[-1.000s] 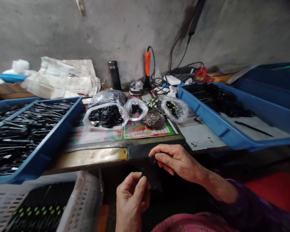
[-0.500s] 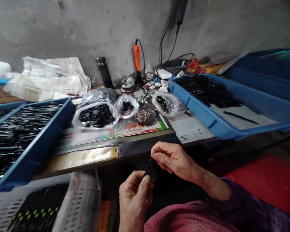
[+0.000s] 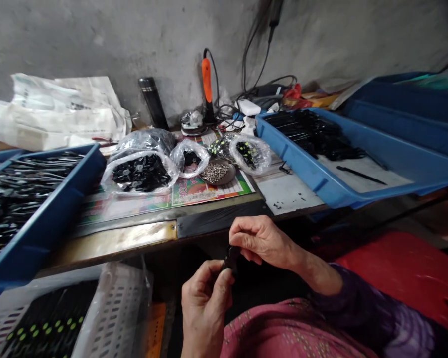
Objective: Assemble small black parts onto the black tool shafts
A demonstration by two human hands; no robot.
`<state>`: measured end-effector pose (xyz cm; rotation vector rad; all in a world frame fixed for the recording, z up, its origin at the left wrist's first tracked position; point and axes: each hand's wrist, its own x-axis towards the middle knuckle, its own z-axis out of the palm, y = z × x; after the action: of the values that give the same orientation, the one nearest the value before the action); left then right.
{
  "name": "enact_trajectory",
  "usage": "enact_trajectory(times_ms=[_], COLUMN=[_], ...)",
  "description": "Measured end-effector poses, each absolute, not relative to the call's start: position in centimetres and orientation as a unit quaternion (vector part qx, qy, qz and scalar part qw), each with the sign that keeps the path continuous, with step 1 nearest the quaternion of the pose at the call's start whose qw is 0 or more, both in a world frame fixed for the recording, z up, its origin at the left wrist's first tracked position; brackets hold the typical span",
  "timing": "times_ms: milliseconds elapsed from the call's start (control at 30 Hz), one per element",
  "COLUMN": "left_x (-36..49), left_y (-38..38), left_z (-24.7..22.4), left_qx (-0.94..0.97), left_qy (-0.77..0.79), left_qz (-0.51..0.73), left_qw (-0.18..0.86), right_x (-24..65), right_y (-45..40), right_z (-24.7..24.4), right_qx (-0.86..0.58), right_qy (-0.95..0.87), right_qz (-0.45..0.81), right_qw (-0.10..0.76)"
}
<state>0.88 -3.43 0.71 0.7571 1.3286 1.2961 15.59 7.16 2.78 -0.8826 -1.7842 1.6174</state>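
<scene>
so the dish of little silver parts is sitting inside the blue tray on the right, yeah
Not inside the tray: the head view shows the dish of little silver parts on the printed mat, beside a clear plastic bag, with the blue tray to its right.

Dim, flat light (edges bowed), deep shadow under the workbench.

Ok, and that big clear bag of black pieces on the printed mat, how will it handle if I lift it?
Probably floppy: the clear plastic bag slumps around its load, so it likely won't hold its shape. It may feel fairly heavy for such thin plastic, since the small black pieces look packed in. Its mouth seems open, so tilting it could spill some.
</scene>
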Motion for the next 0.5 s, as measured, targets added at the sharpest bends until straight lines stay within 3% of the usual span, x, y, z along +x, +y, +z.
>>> enact_trajectory(times_ms=[500], left_x=[1.1], left_y=[-3.8], left_z=[-1.0], left_qx=[0.355], left_qy=[0.578], left_qz=[0.529], left_qw=[0.509], right_x=[15.2], right_y=[7.1], right_z=[2.4], right_qx=[-0.279], right_qy=[-0.777], right_qz=[0.509], right_qw=[0.243])
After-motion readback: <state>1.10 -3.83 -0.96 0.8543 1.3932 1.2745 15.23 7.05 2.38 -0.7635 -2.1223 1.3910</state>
